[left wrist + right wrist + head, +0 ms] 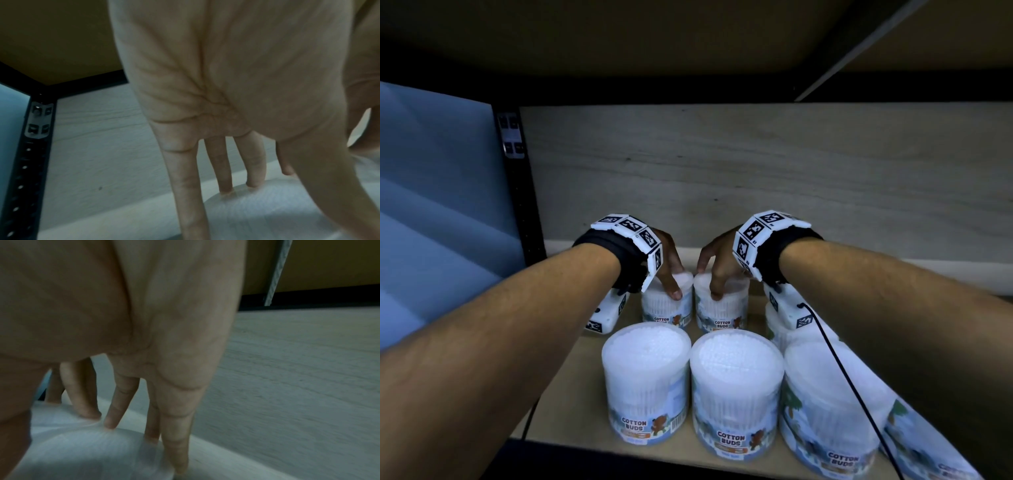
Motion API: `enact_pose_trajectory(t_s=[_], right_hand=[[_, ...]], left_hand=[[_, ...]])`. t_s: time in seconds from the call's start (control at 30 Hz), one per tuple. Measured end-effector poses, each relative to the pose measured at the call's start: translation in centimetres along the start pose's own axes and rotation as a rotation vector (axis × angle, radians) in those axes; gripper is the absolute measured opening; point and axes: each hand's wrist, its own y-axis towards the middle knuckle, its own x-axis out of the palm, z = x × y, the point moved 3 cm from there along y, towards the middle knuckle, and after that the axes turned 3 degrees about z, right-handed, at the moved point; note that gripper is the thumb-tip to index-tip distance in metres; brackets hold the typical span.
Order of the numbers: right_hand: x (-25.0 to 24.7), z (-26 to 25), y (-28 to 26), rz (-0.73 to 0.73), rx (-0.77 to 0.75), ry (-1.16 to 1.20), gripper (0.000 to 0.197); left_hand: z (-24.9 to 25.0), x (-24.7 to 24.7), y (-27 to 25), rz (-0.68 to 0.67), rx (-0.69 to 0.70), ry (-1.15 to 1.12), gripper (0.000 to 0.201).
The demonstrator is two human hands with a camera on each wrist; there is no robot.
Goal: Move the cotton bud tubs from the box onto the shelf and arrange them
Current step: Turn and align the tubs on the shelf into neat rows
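Note:
Two clear cotton bud tubs stand side by side in the back row of the shelf (571, 394). My left hand (671, 270) grips the back left tub (666, 306) from above, thumb on the near rim and fingers (224, 175) down the far edge of its lid (267, 214). In the same way my right hand (714, 270) grips the back right tub (722, 308), with its fingers (121, 402) on the lid (82, 451). The front row holds three upright tubs (645, 377), (736, 387), (825, 404). The box is out of view.
Another tub (777, 329) is partly hidden behind my right wrist, and one more (928, 452) shows under my right forearm. A pale back panel (756, 171) closes the shelf, a black upright post (520, 205) stands at the left, and a black cable (852, 383) crosses the right tubs.

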Motion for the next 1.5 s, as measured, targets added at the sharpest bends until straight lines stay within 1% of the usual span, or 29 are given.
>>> enact_pose_trajectory(t_s=[0.2, 0.33, 0.4, 0.6, 0.7, 0.8, 1.07, 1.2, 1.3, 1.43, 1.5], right_hand=[[-0.5, -0.4, -1.2, -0.053, -0.004, 0.032, 0.057], [-0.4, -1.0, -2.1, -0.108, -0.024, 0.001, 0.053], [-0.4, -1.3, -2.7, -0.119, -0.022, -0.005, 0.053], [-0.3, -2.2, -4.8, -0.097, -0.038, -0.07, 0.051], [-0.2, -2.4, -5.6, -0.074, -0.028, -0.094, 0.052], [-0.1, -2.6, -6.2, -0.057, -0.025, -0.093, 0.054], [0.4, -2.9, -6.8, -0.056, 0.035, -0.095, 0.056], [0.8, -2.7, -6.5, -0.094, 0.095, -0.014, 0.062], [0.8, -2.9, -6.5, -0.078, 0.1, -0.036, 0.056], [1.3, -3.4, -6.1, -0.126, 0.128, -0.044, 0.052], [1.5, -3.7, -6.0, -0.128, 0.133, -0.052, 0.043]], left_hand=[[0.5, 0.1, -0.9, -0.005, -0.046, -0.011, 0.056], [0.9, 0.3, -1.8, -0.005, -0.05, -0.043, 0.049], [1.2, 0.4, -2.4, -0.003, -0.062, -0.063, 0.05], [2.1, 0.6, -4.0, 0.031, -0.123, -0.065, 0.052], [2.5, 0.7, -4.6, 0.081, -0.144, -0.074, 0.05], [2.8, 0.9, -5.2, 0.098, -0.165, -0.073, 0.049], [3.1, 1.1, -6.2, 0.068, -0.156, -0.104, 0.047], [3.3, 1.3, -6.5, 0.022, -0.167, -0.173, 0.047], [3.1, 1.4, -6.7, 0.013, -0.161, -0.196, 0.048], [3.0, 1.5, -6.9, 0.013, -0.166, -0.216, 0.05], [3.0, 1.5, -7.0, -0.006, -0.158, -0.224, 0.048]])
